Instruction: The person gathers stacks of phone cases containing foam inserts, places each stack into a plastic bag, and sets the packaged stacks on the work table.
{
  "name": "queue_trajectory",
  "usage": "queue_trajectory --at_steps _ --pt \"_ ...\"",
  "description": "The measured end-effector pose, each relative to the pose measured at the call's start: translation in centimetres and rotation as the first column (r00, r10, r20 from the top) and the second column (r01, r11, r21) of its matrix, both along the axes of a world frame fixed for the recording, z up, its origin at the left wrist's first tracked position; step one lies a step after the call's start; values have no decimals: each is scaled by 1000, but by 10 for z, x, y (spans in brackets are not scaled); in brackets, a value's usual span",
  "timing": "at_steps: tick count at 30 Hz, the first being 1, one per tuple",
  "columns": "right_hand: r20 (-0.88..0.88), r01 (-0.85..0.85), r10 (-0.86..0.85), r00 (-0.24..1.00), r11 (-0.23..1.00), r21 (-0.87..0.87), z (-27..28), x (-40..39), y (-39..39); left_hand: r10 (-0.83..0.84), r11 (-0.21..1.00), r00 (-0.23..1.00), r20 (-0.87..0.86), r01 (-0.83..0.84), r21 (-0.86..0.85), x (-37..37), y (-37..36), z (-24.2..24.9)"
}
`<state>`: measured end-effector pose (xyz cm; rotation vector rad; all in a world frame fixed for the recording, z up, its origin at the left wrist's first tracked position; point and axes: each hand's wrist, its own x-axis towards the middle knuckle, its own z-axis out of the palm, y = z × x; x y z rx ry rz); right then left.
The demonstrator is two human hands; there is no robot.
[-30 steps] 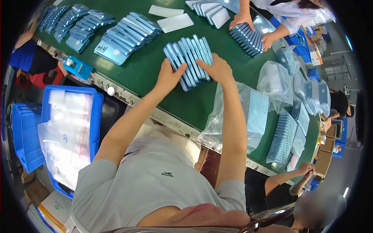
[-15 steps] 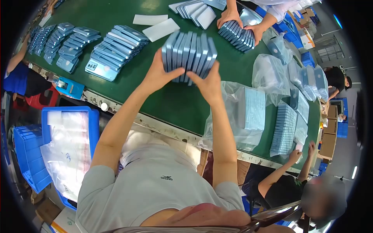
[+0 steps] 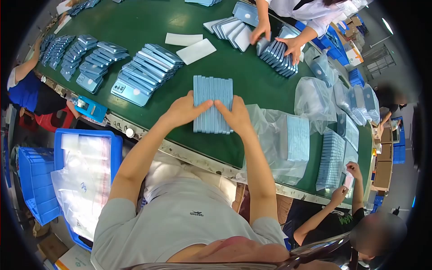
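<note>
Both my hands press a tight row of light-blue phones (image 3: 213,118) together from its two sides. My left hand (image 3: 184,109) grips the left end, with its thumb lying over the near faces. My right hand (image 3: 234,118) clasps the right end in the same way. The phones stand edge to edge on the green table, evenly lined up. Left of them lies a fanned-out pile of blue phones (image 3: 145,74) with camera openings showing. To the right, a clear plastic bag (image 3: 265,135) holds another squared block of phones (image 3: 298,138).
Two white sheets (image 3: 196,51) lie beyond my hands. Across the table a co-worker's hands (image 3: 291,47) handle more phones. Bagged stacks (image 3: 330,159) stand on the right near another person's hands (image 3: 346,182). A blue crate (image 3: 118,153) with plastic bags is at lower left.
The phones in my hands were raised and spread in a fan; now they are lower, nearer me and squared into an even block. The co-worker's left-side hand has shifted.
</note>
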<state>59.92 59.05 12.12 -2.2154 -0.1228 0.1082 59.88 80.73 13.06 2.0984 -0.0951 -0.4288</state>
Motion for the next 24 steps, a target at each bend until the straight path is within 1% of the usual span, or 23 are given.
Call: queue_trajectory --at_steps 1,2,3,5,6,7,8,9,10,11,12,13,14,15,16,17,18,19,20,21,22,23,24 --pt "96 15 -20 995 998 55 2 -7 1 -36 998 970 242 22 58 -10 -1 8" --pt "161 -24 -9 987 979 203 2 -5 -5 -10 999 953 302 -2 40 -17 2 17" --pt "140 -49 -18 990 885 463 20 -11 -5 0 1000 881 472 11 -21 -22 6 24" --pt "114 -169 125 986 686 708 44 -5 -28 -11 992 931 365 57 -116 -33 14 60" --pt "115 -155 104 988 688 709 39 2 -34 -31 990 931 365 78 -114 -34 18 49" --pt "27 -116 128 991 766 633 29 9 -44 -42 959 916 399 149 -242 -34 22 25" --pt "-68 -71 128 989 835 546 25 9 -56 -58 901 901 430 232 -365 -32 20 5" --pt "-62 -60 79 995 964 260 38 2 -44 -108 886 895 433 285 -366 -34 11 -10" --pt "-110 -66 75 991 994 85 37 -4 -32 -85 902 930 357 224 -369 -41 2 -24" --pt "137 1 33 990 971 -237 17 -8 -19 -61 918 958 280 164 -360 -47 -7 -33" --pt "73 -5 38 997 916 -401 32 -17 -1 -18 941 941 339 130 -312 -48 -15 -37" --pt "104 46 13 994 834 -549 31 -26 20 26 960 917 399 89 -267 -48 -21 -42" --pt "183 126 -11 983 767 -630 20 -31 35 -44 992 822 567 101 -70 -43 -20 -48" --pt "181 167 -58 982 720 -674 15 -30 46 -25 989 792 610 110 -103 -38 -19 -60" --pt "178 202 -106 978 670 -714 11 -25 51 93 912 899 427 95 -399 -35 -17 -75" --pt "170 228 -152 974 669 -707 7 -18 49 154 766 969 191 6 -643 -36 -19 -86" --pt "148 190 -123 981 735 -651 4 -9 44 108 774 977 186 35 -632 -42 -23 -83" --pt "133 156 -96 986 796 -585 10 -11 37 230 783 939 254 -23 -622 -49 -25 -74" --pt "134 193 -142 981 795 -574 15 -16 26 348 780 878 329 -76 -621 -52 -28 -65" --pt "52 156 -149 988 877 -454 36 -24 11 316 786 889 332 -49 -616 -57 -33 -53" --pt "-29 110 -126 992 940 -324 53 -35 -6 328 858 801 501 -30 -514 -69 -42 -41" --pt "96 123 -109 989 979 -163 60 -53 -30 321 914 690 649 -45 -404 -82 -51 -32" --pt "216 109 -107 970 994 4 69 -77 -59 272 935 619 736 11 -355 -89 -65 -27"
